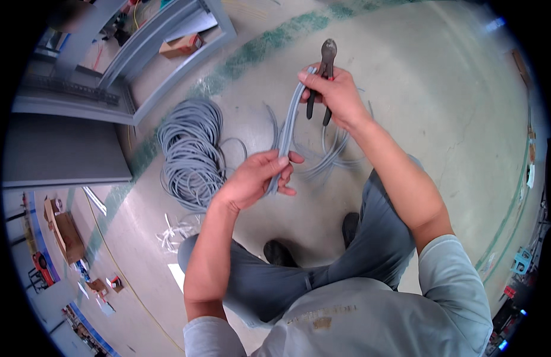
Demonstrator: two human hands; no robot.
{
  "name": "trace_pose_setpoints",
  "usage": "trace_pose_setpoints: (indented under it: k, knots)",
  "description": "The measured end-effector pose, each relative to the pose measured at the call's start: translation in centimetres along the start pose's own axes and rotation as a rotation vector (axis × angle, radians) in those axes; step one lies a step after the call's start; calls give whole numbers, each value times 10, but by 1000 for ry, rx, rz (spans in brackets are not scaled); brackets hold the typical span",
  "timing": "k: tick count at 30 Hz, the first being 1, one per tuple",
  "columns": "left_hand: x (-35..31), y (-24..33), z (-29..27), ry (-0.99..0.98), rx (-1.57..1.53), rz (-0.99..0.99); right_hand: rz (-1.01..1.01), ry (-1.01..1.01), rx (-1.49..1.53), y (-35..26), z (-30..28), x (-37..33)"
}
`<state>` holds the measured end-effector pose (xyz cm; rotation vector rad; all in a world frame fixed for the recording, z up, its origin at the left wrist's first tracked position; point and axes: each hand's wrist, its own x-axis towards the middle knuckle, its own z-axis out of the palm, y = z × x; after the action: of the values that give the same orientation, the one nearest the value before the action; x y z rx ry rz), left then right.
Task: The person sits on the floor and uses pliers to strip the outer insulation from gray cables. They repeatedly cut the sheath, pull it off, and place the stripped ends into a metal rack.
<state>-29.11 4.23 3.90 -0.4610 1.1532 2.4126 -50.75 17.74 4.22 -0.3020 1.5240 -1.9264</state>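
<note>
A short bundle of grey cables [291,118] runs between my two hands above the floor. My left hand [260,174] is closed round its lower part, thumb on top and the other fingers partly spread behind. My right hand [340,98] pinches the upper ends between thumb and fingers. That same hand also holds a pair of cable cutters [328,56], dark head pointing away from me and black handles hanging below the palm. Loose grey cable loops [332,156] lie on the floor beneath my right hand.
A big coil of grey cable [191,152] rests on the floor to the left, with white scraps [171,233] near it. Grey metal cabinet frames [180,56] stand at the far left, one with a cardboard box [180,46] inside. An open carton [64,231] sits farther left.
</note>
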Motion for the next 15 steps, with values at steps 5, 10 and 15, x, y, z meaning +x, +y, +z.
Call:
trace_pose_setpoints:
  k: [5,10,15]
  knots:
    - [1,10,-22,187,-236,304,160,-38,-180,10,2,-6]
    - [-11,38,-50,418,-472,506,267,-453,-545,43,8,-18]
    - [-16,42,-60,323,-554,535,36,-715,-1022,44,35,-33]
